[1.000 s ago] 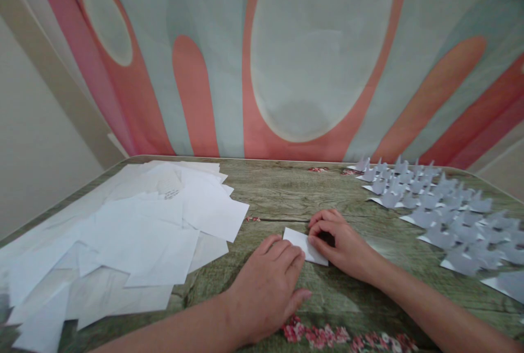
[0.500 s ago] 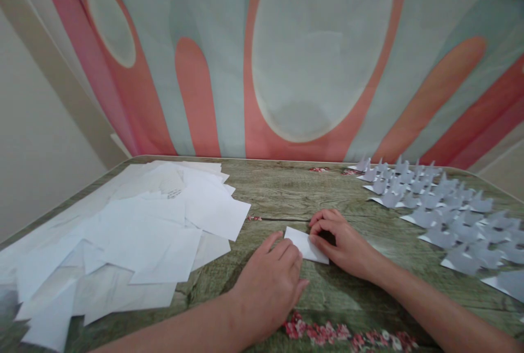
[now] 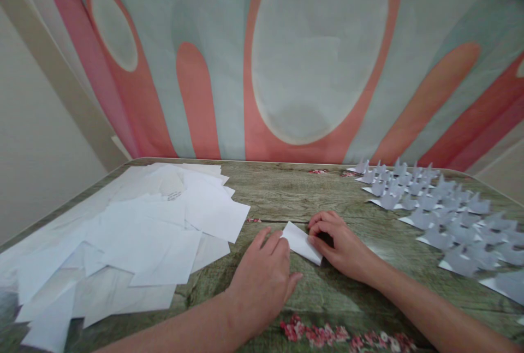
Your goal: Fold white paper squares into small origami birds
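Note:
A small piece of white paper [image 3: 302, 244], apparently folded, lies tilted between my hands on the table. My right hand [image 3: 344, 245] pinches its right edge between thumb and curled fingers. On the other side, my left hand [image 3: 262, 274] rests palm down with its fingers stretched and the thumb held apart. Its fingertips reach the paper's left corner; whether they touch it I cannot tell. The paper's right end is partly hidden behind my right fingers.
A spread pile of white paper sheets [image 3: 164, 238] covers the table's left side. Rows of folded white paper figures [image 3: 429, 200], bird-like in shape, stand on the right. The wood-patterned tabletop [image 3: 278, 184] meets a patterned backdrop [image 3: 229, 96] behind.
My left hand has slid a little to the left, uncovering more of the paper. The paper has turned slightly, its right end now nearer me. My right hand has hardly moved.

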Action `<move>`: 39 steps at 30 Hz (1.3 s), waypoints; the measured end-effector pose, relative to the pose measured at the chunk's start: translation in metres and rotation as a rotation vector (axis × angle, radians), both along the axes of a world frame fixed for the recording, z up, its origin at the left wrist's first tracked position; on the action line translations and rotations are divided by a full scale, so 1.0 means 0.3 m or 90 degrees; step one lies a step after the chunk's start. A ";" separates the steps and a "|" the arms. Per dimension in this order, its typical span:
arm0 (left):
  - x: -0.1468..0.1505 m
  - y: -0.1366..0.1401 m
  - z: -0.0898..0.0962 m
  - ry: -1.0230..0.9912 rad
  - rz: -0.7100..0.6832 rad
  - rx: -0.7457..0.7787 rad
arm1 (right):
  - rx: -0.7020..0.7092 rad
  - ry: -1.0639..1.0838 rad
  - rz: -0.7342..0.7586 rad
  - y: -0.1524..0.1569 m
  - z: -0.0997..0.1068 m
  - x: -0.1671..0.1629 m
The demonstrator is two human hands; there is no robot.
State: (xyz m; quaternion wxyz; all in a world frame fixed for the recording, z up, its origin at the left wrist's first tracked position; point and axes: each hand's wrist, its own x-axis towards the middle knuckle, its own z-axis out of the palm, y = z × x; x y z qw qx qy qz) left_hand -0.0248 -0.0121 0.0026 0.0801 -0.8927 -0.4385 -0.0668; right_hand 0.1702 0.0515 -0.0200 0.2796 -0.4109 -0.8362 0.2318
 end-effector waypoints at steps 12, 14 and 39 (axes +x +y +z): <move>-0.028 0.032 0.003 -0.010 0.069 -0.002 | -0.005 0.007 -0.009 0.018 -0.011 0.006; -0.032 0.033 -0.003 -0.031 0.066 0.001 | -0.009 0.008 -0.009 0.022 -0.010 0.009; -0.028 0.039 -0.039 -0.042 -0.015 -0.007 | 0.344 -0.246 0.069 -0.099 0.015 -0.052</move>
